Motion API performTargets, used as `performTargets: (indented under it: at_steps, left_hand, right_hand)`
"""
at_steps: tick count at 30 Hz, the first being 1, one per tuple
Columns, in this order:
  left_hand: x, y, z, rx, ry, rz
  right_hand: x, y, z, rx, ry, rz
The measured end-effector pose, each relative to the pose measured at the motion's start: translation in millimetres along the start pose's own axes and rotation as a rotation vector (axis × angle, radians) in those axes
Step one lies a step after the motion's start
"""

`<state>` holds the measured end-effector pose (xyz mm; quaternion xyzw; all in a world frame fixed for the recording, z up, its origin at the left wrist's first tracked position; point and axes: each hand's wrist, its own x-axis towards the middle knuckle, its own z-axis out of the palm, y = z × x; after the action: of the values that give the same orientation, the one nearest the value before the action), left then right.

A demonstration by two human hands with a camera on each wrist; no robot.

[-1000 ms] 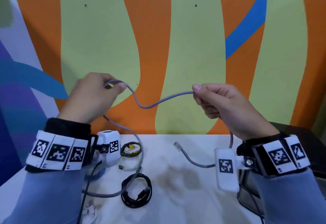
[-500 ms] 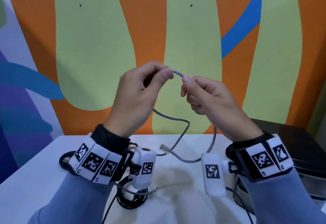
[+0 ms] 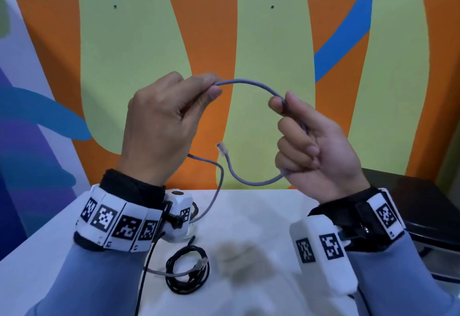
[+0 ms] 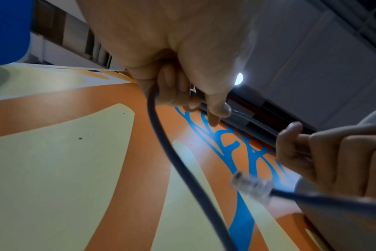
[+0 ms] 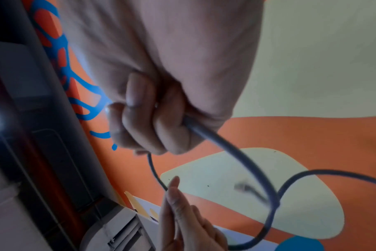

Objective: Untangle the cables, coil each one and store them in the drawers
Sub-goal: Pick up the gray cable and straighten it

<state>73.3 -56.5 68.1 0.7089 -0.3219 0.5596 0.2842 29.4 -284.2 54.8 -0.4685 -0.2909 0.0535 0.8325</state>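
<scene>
Both hands hold a grey network cable up in front of the wall, arched between them. My left hand pinches it between thumb and forefinger; its long tail drops to the table. My right hand grips the cable in its curled fingers, and the short end curves out below the fist to a clear plug hanging in the air. The left wrist view shows the cable leaving my left fingers and the plug. In the right wrist view the cable leaves the fist.
A coiled black cable lies on the white table below my left wrist, with the grey tail running over it. Another small coil is half hidden behind the left wrist camera. A dark drawer unit stands at the right edge.
The hands, close together half a second ago, have drawn apart, leaving a wider arc of cable between them. The plug end has lifted off the table and now hangs in the air.
</scene>
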Motion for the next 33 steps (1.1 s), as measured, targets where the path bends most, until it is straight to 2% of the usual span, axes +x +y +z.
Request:
performTargets:
  at_steps: [4, 8, 11, 13, 15, 19, 20, 22, 26, 30, 33]
  left_hand:
    - [0, 3, 3, -0.021, -0.029, 0.017]
    - [1, 15, 6, -0.111, -0.006, 0.067]
    - [1, 20, 6, -0.199, 0.016, 0.034]
    - [0, 21, 9, -0.322, 0.034, -0.097]
    - [-1, 20, 15, -0.510, 0.018, -0.304]
    - [-9, 12, 29, -0.827, -0.254, -0.616]
    - [-10, 11, 31, -0.884, -0.289, -0.679]
    - [-10, 12, 33, -0.934, -0.262, -0.756]
    - [-13, 16, 37, -0.784, -0.199, -0.706]
    - [-20, 18, 47, -0.520, -0.198, -0.590]
    - [-25, 28, 55, -0.324, -0.293, -0.460]
  right_hand:
    - [-3, -3, -2, 0.000, -0.146, 0.090]
    - [-5, -11, -5, 0.020, -0.192, 0.183]
    - [-8, -14, -5, 0.047, -0.265, 0.190]
    - [-8, -14, -6, 0.077, -0.281, 0.147]
    - [-7, -12, -5, 0.100, -0.288, 0.085]
    - [-10, -12, -5, 0.034, -0.195, -0.029]
    - [-10, -12, -4, 0.018, -0.172, -0.035]
    - [-10, -10, -2, -0.020, -0.144, -0.017]
    - [-6, -5, 3, -0.145, -0.097, -0.002]
    - [-5, -6, 3, -0.102, -0.092, -0.006]
    - [-3, -6, 8, -0.062, -0.053, -0.024]
